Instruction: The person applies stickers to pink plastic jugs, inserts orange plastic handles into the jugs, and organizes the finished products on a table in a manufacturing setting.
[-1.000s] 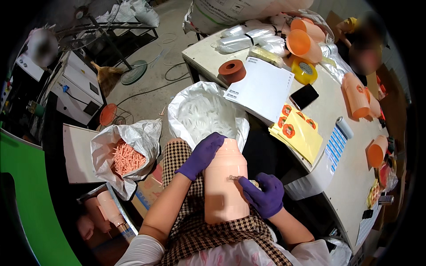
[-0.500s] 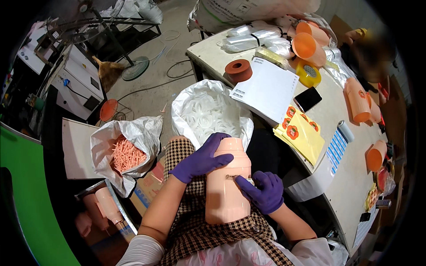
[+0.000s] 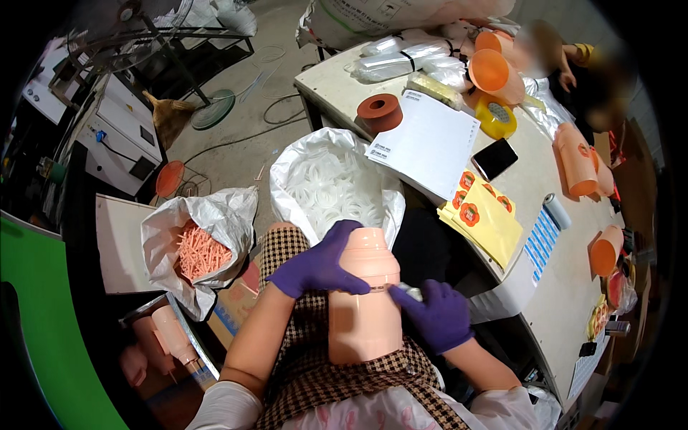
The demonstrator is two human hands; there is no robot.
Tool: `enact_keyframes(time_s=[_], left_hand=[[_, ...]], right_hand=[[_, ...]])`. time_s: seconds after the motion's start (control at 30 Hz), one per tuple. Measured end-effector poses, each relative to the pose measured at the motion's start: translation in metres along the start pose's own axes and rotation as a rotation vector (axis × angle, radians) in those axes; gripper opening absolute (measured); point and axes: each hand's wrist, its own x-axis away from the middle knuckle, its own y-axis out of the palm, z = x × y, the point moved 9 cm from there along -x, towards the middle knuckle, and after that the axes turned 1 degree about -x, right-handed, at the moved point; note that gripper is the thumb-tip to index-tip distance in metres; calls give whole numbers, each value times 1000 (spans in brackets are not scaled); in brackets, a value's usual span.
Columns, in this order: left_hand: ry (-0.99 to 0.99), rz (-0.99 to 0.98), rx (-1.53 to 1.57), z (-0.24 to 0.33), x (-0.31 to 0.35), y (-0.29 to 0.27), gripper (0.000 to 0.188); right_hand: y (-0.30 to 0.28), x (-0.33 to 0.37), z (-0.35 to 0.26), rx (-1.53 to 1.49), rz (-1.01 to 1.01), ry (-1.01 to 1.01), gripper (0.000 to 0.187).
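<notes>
A glossy pink flask-shaped body (image 3: pixel 364 326) stands upright on my lap, its stepped, narrower neck at the top. My left hand (image 3: pixel 315 266), in a purple glove, is wrapped round its left side, with the thumb across the front. A small dark-printed strip (image 3: pixel 380 288) lies on the shoulder, just under the ridge. My right hand (image 3: pixel 437 315), also gloved in purple, is at the flask's right side, its index finger reaching to the end of that strip. Something small and whitish (image 3: pixel 411 292) shows behind its fingers, too hidden to name.
Ahead stands a white sack of clear rings (image 3: pixel 333 190); left of it, a sack of pink sticks (image 3: pixel 204 251). A box of pink parts (image 3: pixel 168 333) is lower left. The table (image 3: pixel 534 222) holds papers, yellow sticker sheets (image 3: pixel 481 218), a phone (image 3: pixel 494 159), tape and orange cups. Another person's hand (image 3: pixel 566 75) shows far right.
My right hand has moved slightly right and down, its index finger now straighter along the strip. My left thumb has slid down to the strip. A co-worker's hand has come into view.
</notes>
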Motion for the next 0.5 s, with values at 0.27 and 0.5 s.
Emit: enact_keyframes(time_s=[0.27,0.5], left_hand=[[220,1,106,41,-16,21,107],[527,96,211,123,-47,68,85]], right_hand=[[-34,64,196,219,223,376,69],[39,32,142,-1465,-43,620,36]])
